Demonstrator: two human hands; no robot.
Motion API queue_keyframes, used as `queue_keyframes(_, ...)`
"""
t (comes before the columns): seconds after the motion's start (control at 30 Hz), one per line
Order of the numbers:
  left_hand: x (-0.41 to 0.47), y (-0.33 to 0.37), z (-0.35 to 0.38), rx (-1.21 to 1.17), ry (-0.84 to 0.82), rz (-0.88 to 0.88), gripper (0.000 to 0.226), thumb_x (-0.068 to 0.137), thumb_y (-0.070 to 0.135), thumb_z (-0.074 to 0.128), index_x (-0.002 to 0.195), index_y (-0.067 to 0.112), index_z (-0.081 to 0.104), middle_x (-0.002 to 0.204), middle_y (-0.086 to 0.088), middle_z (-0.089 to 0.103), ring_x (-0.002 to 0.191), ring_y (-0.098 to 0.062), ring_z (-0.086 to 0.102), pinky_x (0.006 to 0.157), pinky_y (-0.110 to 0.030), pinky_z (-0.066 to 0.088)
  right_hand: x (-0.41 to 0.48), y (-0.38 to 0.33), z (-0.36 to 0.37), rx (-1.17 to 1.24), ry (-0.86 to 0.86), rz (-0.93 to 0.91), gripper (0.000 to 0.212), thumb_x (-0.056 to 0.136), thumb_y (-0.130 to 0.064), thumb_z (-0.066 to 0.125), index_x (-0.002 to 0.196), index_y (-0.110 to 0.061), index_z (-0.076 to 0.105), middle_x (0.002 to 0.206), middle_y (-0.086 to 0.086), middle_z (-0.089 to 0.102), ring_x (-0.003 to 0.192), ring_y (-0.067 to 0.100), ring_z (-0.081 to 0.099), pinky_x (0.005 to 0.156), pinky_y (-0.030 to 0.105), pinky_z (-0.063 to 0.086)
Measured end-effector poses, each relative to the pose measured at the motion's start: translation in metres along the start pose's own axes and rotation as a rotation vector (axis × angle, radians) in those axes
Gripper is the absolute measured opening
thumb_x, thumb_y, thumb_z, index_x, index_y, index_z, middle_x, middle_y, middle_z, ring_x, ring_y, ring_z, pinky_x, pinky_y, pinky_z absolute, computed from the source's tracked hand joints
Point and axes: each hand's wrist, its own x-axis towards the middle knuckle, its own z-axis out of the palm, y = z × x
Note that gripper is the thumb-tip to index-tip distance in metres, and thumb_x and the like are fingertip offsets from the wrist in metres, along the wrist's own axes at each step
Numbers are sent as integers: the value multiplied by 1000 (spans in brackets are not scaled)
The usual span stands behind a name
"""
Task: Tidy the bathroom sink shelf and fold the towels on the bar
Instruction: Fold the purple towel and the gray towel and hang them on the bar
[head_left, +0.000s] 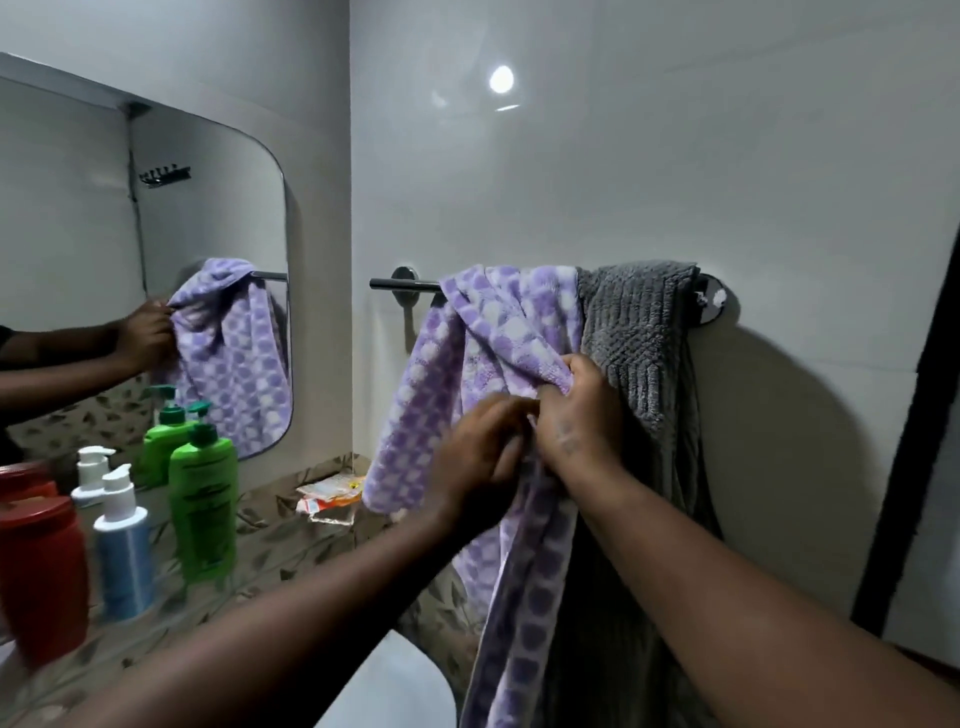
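While the lilac checked towel (498, 322) hangs bunched over the towel bar (405, 284), long axis straight down beside the grey towel (639, 332), your right grip (576, 415) curls round a gathered fold of it. Your left grip (478, 467) pinches the same towel just beside. A green pump bottle (205, 493) stands upright on the shelf (291, 540).

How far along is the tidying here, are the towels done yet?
Not yet. The pump bottles stand upright on the shelf, which looks mostly sorted, though loose sachets lie at its far end. Both the left hand and the right hand grip the purple checked towel, bunched on the bar. The grey towel beside it hangs unfolded, so both towels remain.
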Motion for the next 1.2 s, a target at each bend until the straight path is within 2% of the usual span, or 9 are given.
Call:
queue_keyframes(0.13, 31, -15, -19, 107, 99, -73, 59, 81, -4, 51, 135, 19, 56, 133, -4, 54, 112, -25, 60, 92, -43, 55, -30, 0, 1, 5, 110, -71, 40, 79, -34, 48, 114, -22, 63, 105, 9, 77, 94, 35, 70, 81, 42, 57)
queue_keyframes(0.2, 44, -23, -24, 261, 42, 8, 76, 83, -6, 56, 151, 27, 44, 149, -5, 42, 129, -26, 50, 96, -35, 52, -38, 0, 0, -5, 134, -109, 35, 84, -30, 50, 115, -21, 63, 107, 10, 76, 94, 35, 69, 78, 40, 55)
queue_keyframes(0.3, 57, -30, -33, 383, -29, 62, 72, 91, 4, 60, 154, 30, 39, 157, -8, 37, 136, -30, 44, 99, -36, 47, -48, 1, -3, -63, 135, -99, 27, 90, -25, 55, 117, -23, 62, 107, 10, 75, 94, 36, 67, 76, 41, 54)
queue_keyframes(0.43, 62, -29, -40, 432, -19, 132, 42, 91, 15, 53, 133, 18, 61, 146, -10, 53, 132, -35, 48, 107, -42, 39, -61, 2, -8, -87, 110, -106, 21, 92, -25, 53, 111, -22, 61, 96, 10, 73, 87, 37, 65, 74, 44, 53)
queue_keyframes(0.6, 47, -25, -36, 430, 1, 171, 29, 86, 23, 47, 109, 12, 61, 109, -6, 65, 100, -34, 59, 91, -39, 39, -70, -1, -17, -123, 208, -173, 31, 84, -31, 47, 112, -24, 60, 104, 2, 72, 91, 31, 64, 74, 41, 52)
queue_keyframes(0.77, 35, -6, -26, 335, -10, 237, 15, 85, 19, 54, 94, 8, 57, 84, -13, 65, 80, -37, 56, 70, -39, 32, -65, -2, -31, -209, 336, -365, 37, 78, -10, 63, 114, -11, 58, 111, 7, 63, 104, 30, 57, 88, 38, 45)
queue_keyframes(0.97, 18, 25, -11, 161, -169, 99, 21, 96, 41, 51, 101, 20, 56, 90, -12, 72, 86, -39, 63, 59, -40, 35, -64, 9, -51, -237, 294, -424, 32, 74, -5, 64, 104, -12, 58, 106, 7, 61, 100, 31, 59, 83, 40, 47)
queue_keyframes(1.1, 11, 52, -3, 76, -273, -5, 39, 91, 48, 38, 113, 31, 65, 93, 0, 76, 89, -28, 69, 71, -42, 53, -66, 18, -69, -157, 320, -397, 30, 78, -14, 55, 108, -15, 61, 108, 5, 65, 100, 29, 62, 82, 36, 46)
queue_keyframes(1.2, 5, 74, 9, -175, -384, -138, 49, 86, 56, 32, 96, 23, 67, 83, 2, 72, 82, -23, 66, 77, -44, 54, -68, 24, -87, -223, 388, -461, 24, 77, -13, 56, 100, -17, 60, 107, 6, 62, 99, 31, 57, 81, 38, 43)
